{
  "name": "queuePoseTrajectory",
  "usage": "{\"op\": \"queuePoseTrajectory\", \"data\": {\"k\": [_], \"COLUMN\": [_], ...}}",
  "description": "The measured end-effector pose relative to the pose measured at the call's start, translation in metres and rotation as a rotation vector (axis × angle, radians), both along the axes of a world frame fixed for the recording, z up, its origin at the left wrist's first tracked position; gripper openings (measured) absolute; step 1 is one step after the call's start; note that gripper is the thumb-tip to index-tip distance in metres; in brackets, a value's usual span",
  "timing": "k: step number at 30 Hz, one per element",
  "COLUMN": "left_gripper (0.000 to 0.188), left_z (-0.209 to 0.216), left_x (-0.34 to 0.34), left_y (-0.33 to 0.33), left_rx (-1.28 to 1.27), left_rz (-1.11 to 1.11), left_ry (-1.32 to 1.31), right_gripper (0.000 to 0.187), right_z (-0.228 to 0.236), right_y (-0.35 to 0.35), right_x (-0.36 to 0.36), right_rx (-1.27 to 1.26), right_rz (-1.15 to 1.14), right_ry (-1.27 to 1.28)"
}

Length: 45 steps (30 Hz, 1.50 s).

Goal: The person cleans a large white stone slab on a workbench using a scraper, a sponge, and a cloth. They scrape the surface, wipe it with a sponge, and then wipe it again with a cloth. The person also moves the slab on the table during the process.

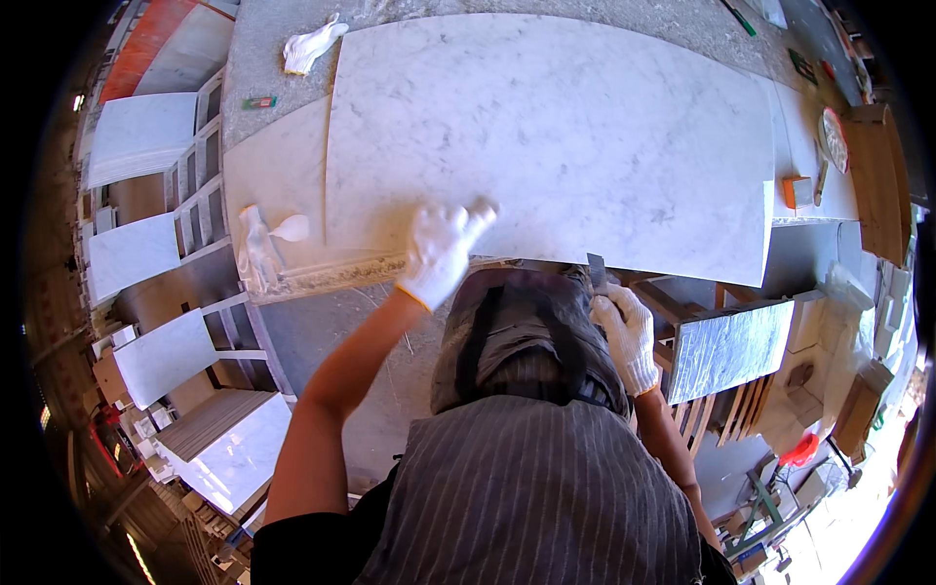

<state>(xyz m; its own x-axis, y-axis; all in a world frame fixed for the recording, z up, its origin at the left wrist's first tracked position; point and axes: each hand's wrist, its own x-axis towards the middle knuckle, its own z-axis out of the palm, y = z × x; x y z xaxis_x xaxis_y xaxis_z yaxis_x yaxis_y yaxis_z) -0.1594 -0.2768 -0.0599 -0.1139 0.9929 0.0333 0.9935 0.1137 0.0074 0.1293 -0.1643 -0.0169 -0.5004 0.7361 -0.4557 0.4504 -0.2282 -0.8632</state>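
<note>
A large white, grey-veined marble slab [556, 136] lies flat on the bench in front of me. My left hand [439, 252], in a white knitted glove, is over the slab's near edge; motion smears its fingers, and nothing shows in it. Beside the same edge, farther right, my right hand [626, 336] is closed, also in a white glove. From its fingers a thin, flat grey blade [597, 269] sticks up against the slab's edge. The fingers cover the rest of this tool.
White gloves [314, 45] lie behind the slab, with more gloves [258, 249] at the left. An orange block [798, 192] sits to the right. Stacked slabs [146, 136] stand on racks at the left. A plastic-wrapped stack [731, 346] is right of my right hand.
</note>
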Motion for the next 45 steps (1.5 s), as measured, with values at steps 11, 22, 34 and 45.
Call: {"op": "queuePoseTrajectory", "data": {"k": [11,22,34,45], "left_gripper": [0.043,0.040,0.036,0.028], "left_z": [0.005,0.014,0.004,-0.010], "left_x": [-0.013,-0.008,-0.002,-0.033], "left_y": [0.006,0.012,0.010,-0.046], "left_rx": [0.141,0.035,0.080,0.405], "left_rz": [0.026,0.080,0.134,0.498], "left_ry": [-0.103,-0.008,0.093,-0.227], "right_gripper": [0.019,0.019,0.020,0.020], "right_z": [-0.001,0.001,-0.002,-0.004], "right_y": [-0.003,-0.002,0.000,0.008], "right_x": [0.010,0.013,0.022,0.030], "right_rx": [0.025,0.047,0.081,0.038], "right_rz": [-0.008,0.005,0.001,-0.014], "right_ry": [0.017,0.021,0.039,0.028]}}
